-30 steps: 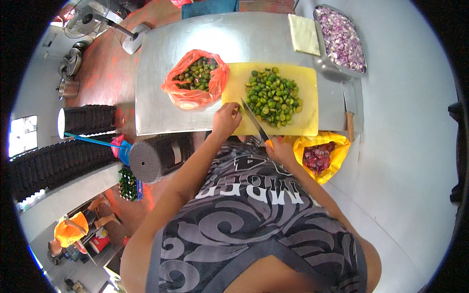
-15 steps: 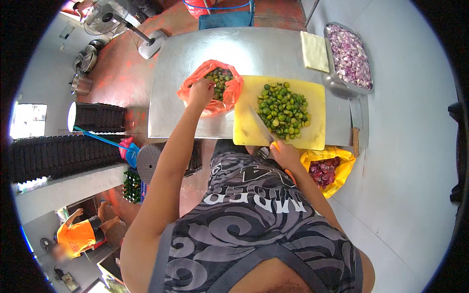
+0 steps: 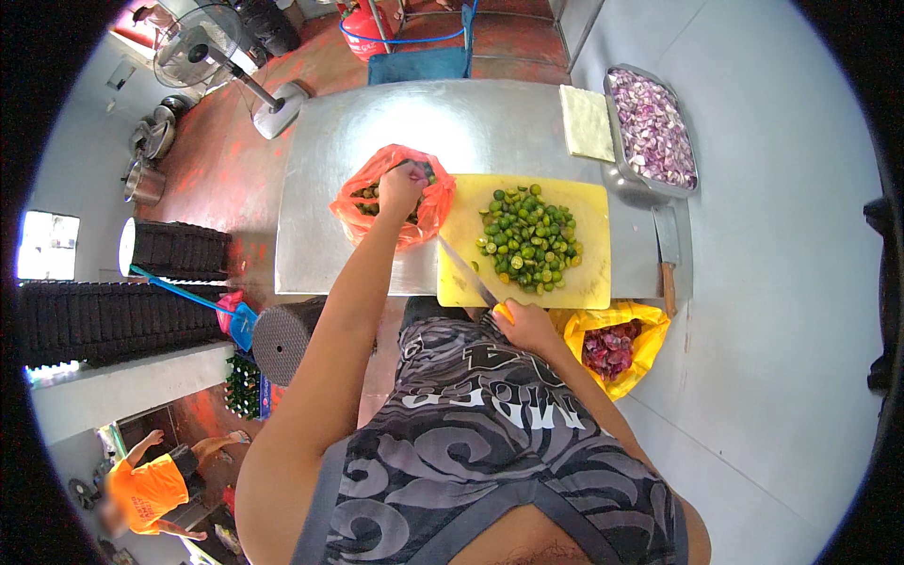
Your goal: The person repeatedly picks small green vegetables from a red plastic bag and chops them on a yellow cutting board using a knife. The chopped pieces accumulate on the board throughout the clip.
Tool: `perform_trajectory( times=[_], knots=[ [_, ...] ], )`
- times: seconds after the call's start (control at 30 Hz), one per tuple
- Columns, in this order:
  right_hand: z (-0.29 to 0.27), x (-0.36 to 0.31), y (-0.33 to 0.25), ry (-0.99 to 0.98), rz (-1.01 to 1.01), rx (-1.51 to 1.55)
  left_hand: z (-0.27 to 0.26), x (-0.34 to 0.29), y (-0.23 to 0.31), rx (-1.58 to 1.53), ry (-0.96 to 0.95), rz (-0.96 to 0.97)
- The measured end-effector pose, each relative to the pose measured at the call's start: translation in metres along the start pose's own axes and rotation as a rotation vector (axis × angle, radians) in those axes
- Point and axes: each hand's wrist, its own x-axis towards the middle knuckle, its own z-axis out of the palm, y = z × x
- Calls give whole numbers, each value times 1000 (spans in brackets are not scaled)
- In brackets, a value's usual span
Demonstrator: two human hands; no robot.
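Observation:
My left hand (image 3: 403,186) is inside the mouth of an orange-red plastic bag (image 3: 350,220) that holds small whole green limes (image 3: 367,200). Its fingers are curled together; what they hold, if anything, is hidden. My right hand (image 3: 527,327) grips a knife (image 3: 468,273) by its yellow-orange handle. The blade points up and left, over the left part of a yellow cutting board (image 3: 593,282). A heap of cut green limes (image 3: 532,237) covers the board's middle, some with the cut face showing.
Beyond the board, a steel tray of chopped purple onions (image 3: 650,127) stands beside a folded pale cloth (image 3: 588,122). A wood-handled knife (image 3: 668,254) lies at the steel table's (image 3: 311,179) right edge. Below hangs a yellow bag (image 3: 650,356) with reddish-purple peelings. Another person (image 3: 155,492) is far left.
My left hand has shifted deeper across the bag's opening, to the right within it. The knife has moved left on the board, away from the limes. The whole view has shifted slightly.

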Motion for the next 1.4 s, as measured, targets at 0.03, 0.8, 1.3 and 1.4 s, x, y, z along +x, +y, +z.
perform_trajectory(
  times=[0.03,0.8,1.3,1.4],
  knots=[
    [4,2,1,6,-16,6,-3,-2,-2,-25,41,-3],
    [25,23,26,-106,3,-50,-10,-8,-5,61,23,-73],
    [6,4,23,-112,-69,-90,-39,-37,-14,-439,79,-170],
    [4,1,26,-27,-36,-101,-46,-38,-15,-190,46,-92]
  ],
)
